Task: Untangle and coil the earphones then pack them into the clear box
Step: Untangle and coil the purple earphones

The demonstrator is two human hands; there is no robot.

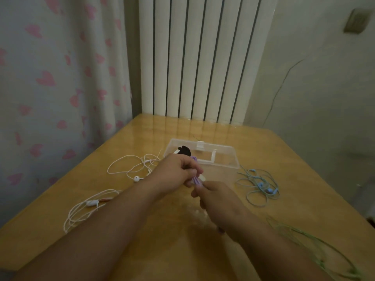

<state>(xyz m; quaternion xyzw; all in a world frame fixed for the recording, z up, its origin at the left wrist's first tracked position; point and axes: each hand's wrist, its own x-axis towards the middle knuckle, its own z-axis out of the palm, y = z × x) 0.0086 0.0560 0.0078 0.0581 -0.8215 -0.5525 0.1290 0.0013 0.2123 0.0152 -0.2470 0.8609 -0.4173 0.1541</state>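
My left hand (174, 173) and my right hand (217, 197) meet above the middle of the wooden table, both closed on purple earphones (195, 180) whose cord runs between them. Most of that cord is hidden inside my fists. Just behind my hands stands the clear box (219, 157), open, with a dark coiled bundle (184, 151) at its left end. Loose on the table lie pink earphones (134, 165) at the left, white earphones (87, 207) nearer me on the left, blue earphones (259, 185) at the right, and green earphones (316, 246) at the near right.
The wooden table (182, 240) fills the lower view. A white radiator (200, 57) stands behind its far edge, a curtain with pink hearts (60, 78) hangs at the left, and a plain wall (324, 88) rises at the right.
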